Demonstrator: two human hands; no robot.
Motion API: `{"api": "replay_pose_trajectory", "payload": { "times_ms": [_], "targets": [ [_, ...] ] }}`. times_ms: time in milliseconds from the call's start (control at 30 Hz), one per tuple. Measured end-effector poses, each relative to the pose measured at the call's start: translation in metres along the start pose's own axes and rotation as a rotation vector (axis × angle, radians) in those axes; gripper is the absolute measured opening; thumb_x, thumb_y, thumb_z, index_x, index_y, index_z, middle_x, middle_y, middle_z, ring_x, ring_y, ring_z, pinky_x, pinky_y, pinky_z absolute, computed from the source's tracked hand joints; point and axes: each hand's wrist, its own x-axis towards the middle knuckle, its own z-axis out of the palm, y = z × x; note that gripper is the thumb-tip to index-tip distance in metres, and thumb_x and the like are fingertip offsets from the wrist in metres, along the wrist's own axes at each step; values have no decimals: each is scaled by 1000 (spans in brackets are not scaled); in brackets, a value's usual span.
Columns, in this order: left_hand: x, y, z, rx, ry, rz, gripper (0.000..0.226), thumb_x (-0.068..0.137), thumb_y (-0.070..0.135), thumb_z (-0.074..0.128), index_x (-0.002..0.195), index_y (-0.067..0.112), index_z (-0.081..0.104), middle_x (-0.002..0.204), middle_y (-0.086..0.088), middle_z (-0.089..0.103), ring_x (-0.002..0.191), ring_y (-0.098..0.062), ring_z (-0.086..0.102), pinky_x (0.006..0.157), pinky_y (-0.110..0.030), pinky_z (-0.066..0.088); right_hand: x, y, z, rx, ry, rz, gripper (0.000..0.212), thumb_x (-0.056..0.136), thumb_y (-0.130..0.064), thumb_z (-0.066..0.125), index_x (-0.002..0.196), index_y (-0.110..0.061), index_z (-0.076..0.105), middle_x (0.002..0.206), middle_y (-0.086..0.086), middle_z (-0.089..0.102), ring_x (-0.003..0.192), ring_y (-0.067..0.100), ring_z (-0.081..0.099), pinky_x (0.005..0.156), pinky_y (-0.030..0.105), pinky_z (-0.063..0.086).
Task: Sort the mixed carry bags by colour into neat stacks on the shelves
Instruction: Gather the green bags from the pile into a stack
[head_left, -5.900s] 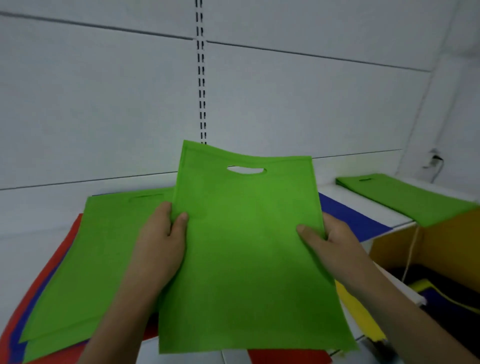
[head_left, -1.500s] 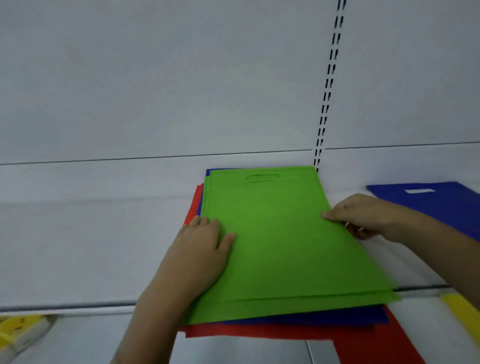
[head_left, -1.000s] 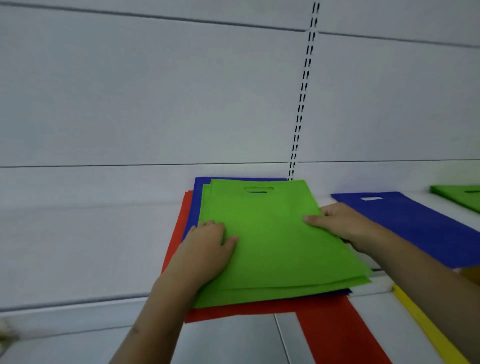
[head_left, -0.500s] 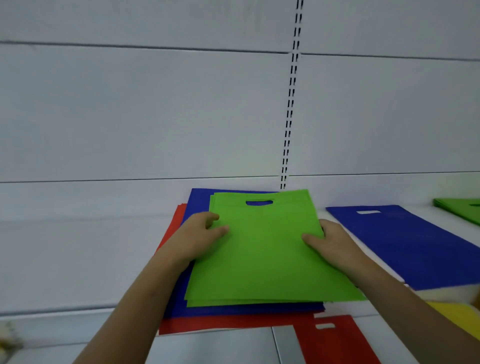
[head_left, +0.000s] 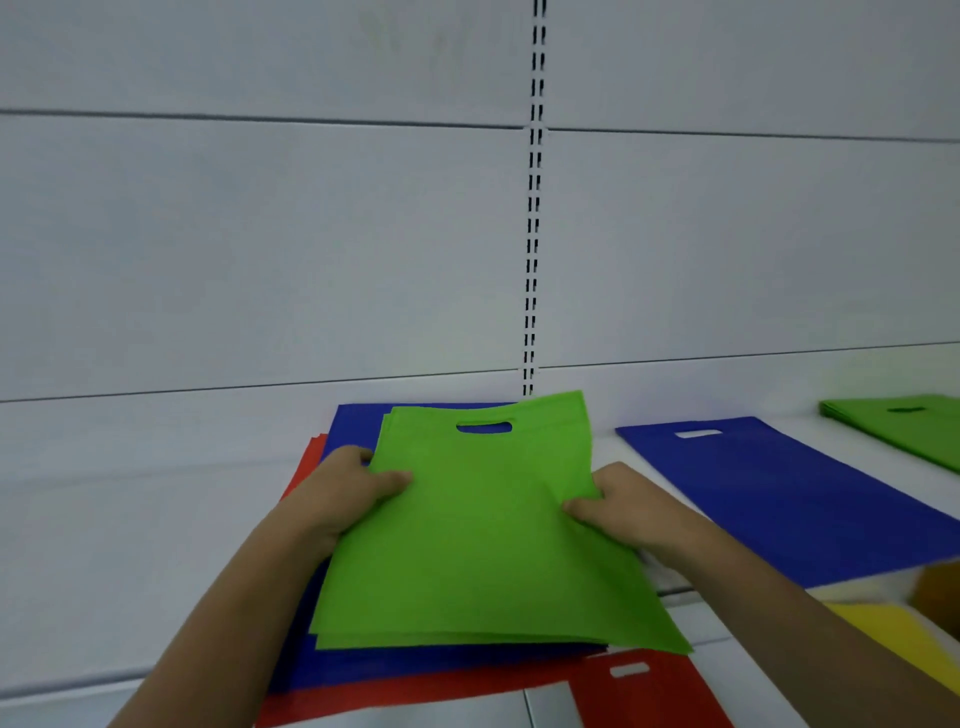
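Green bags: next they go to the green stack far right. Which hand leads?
Right, probably. The right hand already grips the green bags' right edge, on the side facing the green stack. The left hand grips the far edge, so it would reach across.

held bags (head_left: 483, 540) atop mixed pile (head_left: 332, 675) | single bag (head_left: 789, 499) right | far-right stack (head_left: 904, 426)

We seem to be in a shop or stockroom: a white metal shelf (head_left: 130, 545) backed by plain white panels (head_left: 260, 249), a slotted upright rail (head_left: 533, 208), and flat non-woven carry bags (head_left: 483, 530) in green, blue, red.
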Motion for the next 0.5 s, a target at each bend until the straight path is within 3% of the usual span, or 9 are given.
{"api": "replay_pose_trajectory", "payload": {
  "times_ms": [100, 167, 267, 367, 500],
  "targets": [
    [-7, 2, -2, -135, -104, -95, 25, 87, 14, 67, 102, -7, 66, 87, -21, 73, 67, -29, 71, 60, -37, 58, -3, -3, -3, 19, -17, 11, 12, 89, -12, 62, 93, -6, 71, 87, 6, 74, 74, 16, 71, 71, 29, 58],
    [-9, 0, -1, -77, -125, -75, 20, 88, 13, 65, 100, -3, 66, 86, -19, 73, 71, -29, 71, 63, -38, 58, -7, -8, -4, -67, 19, -13, 14, 88, -17, 60, 92, -9, 71, 87, 5, 73, 77, 18, 70, 72, 31, 57],
    [-12, -1, 6, 115, -63, 79, 10, 89, 8, 61, 97, 6, 66, 89, -13, 73, 78, -26, 70, 72, -38, 57, -17, -15, -1, -334, 157, -94, 20, 92, -28, 55, 93, -12, 67, 86, 4, 68, 80, 22, 64, 70, 30, 51],
    [-20, 2, 9, 393, 52, 287, 17, 90, 16, 58, 104, 9, 62, 101, -7, 67, 92, -24, 64, 83, -34, 51, -35, -20, -3, -457, 329, -151, 20, 95, -33, 51, 91, -16, 61, 78, -1, 58, 75, 22, 53, 64, 30, 40],
    [-34, 18, 25, 387, 86, 470, 17, 93, 23, 53, 103, 11, 61, 97, -6, 66, 89, -24, 62, 82, -39, 50, -71, -16, -23, -446, 479, -159, 23, 96, -34, 49, 89, -15, 60, 80, 5, 63, 74, 25, 55, 63, 34, 41]
  ]
}}
